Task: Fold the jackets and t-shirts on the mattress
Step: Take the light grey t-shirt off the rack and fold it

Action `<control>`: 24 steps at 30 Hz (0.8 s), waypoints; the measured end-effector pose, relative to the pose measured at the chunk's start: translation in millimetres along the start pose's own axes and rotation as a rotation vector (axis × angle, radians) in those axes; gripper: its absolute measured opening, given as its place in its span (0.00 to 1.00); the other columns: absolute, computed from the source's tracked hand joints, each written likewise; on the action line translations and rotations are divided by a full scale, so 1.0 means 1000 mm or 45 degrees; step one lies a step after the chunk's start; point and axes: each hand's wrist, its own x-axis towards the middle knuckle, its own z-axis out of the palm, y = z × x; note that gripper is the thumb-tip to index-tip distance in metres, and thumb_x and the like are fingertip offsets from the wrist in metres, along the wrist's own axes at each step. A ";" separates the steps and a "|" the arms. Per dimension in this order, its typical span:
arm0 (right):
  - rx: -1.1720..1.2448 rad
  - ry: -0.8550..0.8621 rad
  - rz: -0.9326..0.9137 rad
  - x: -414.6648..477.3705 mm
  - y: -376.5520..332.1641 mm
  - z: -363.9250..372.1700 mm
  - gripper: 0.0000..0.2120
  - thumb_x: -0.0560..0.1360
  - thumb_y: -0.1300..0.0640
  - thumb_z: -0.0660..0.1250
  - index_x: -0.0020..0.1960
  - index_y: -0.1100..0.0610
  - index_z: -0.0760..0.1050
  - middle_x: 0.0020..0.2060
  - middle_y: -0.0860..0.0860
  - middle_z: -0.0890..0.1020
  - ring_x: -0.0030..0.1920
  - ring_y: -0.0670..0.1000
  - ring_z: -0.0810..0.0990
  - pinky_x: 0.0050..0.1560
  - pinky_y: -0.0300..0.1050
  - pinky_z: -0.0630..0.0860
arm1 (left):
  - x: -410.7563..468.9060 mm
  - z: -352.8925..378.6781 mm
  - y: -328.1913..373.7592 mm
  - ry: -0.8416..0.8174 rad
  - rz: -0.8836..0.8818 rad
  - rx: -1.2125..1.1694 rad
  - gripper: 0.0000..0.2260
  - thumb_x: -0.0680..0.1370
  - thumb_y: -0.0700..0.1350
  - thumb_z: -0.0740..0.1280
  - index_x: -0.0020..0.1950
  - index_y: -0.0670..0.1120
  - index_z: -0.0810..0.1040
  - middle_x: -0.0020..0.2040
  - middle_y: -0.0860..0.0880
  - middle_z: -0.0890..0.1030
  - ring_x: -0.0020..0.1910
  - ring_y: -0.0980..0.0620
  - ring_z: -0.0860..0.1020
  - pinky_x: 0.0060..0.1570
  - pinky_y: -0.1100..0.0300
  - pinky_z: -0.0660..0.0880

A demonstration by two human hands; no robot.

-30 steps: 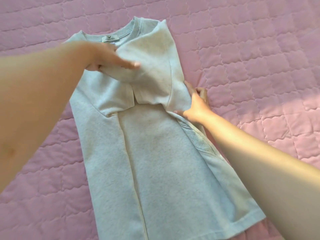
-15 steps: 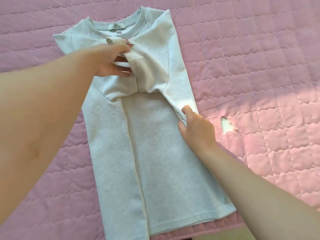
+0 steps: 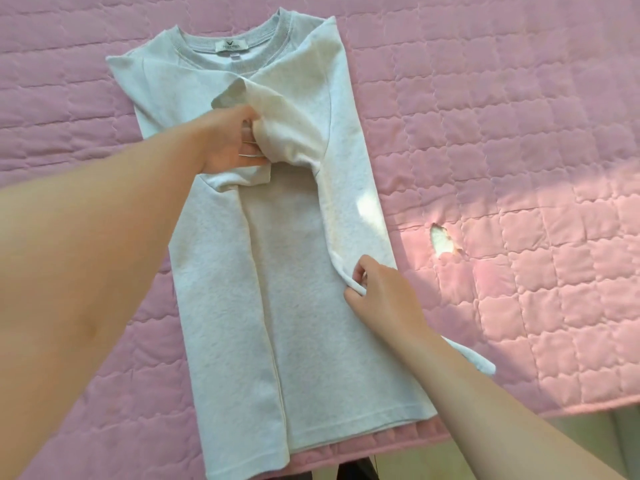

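A light grey t-shirt lies flat on the pink quilted mattress, collar at the far end, both long sides folded in toward the middle. My left hand grips the bunched right sleeve near the chest, lifting it a little. My right hand pinches the folded right edge of the shirt about halfway down. The shirt's hem reaches the mattress's near edge.
A small tear in the quilt shows white filling to the right of the shirt. The mattress's near edge runs along the bottom right, with floor beyond it. Sunlight falls across the right side.
My right hand slid down the folded right edge toward the hem. My left hand went from lying flat on the sleeve to gripping it and pulling it toward the shirt's middle.
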 end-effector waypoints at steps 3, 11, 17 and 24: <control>0.030 -0.056 -0.022 -0.015 0.001 0.002 0.08 0.71 0.57 0.64 0.48 0.53 0.67 0.39 0.49 0.75 0.41 0.54 0.75 0.39 0.48 0.72 | -0.006 -0.006 -0.006 0.286 0.019 0.024 0.06 0.81 0.44 0.58 0.52 0.46 0.73 0.45 0.46 0.79 0.41 0.50 0.81 0.42 0.58 0.80; -0.266 -0.245 0.082 -0.052 0.010 0.023 0.11 0.73 0.60 0.62 0.53 0.56 0.65 0.46 0.52 0.73 0.42 0.57 0.73 0.39 0.47 0.68 | -0.046 0.042 -0.081 0.575 0.192 0.589 0.11 0.76 0.47 0.68 0.51 0.48 0.67 0.50 0.44 0.77 0.45 0.45 0.78 0.47 0.52 0.76; -0.177 -0.275 0.046 -0.098 0.022 0.033 0.09 0.73 0.62 0.60 0.50 0.55 0.62 0.41 0.52 0.69 0.39 0.58 0.70 0.36 0.48 0.64 | -0.103 0.125 -0.165 0.065 -0.096 0.513 0.13 0.73 0.55 0.72 0.44 0.48 0.74 0.44 0.46 0.82 0.44 0.46 0.82 0.49 0.51 0.79; 0.086 -0.573 -0.060 -0.120 0.044 0.047 0.09 0.73 0.57 0.64 0.52 0.51 0.71 0.38 0.46 0.76 0.42 0.49 0.75 0.42 0.44 0.73 | -0.125 0.144 -0.199 0.204 -0.118 0.139 0.08 0.75 0.44 0.72 0.51 0.44 0.77 0.49 0.45 0.82 0.48 0.46 0.82 0.48 0.49 0.81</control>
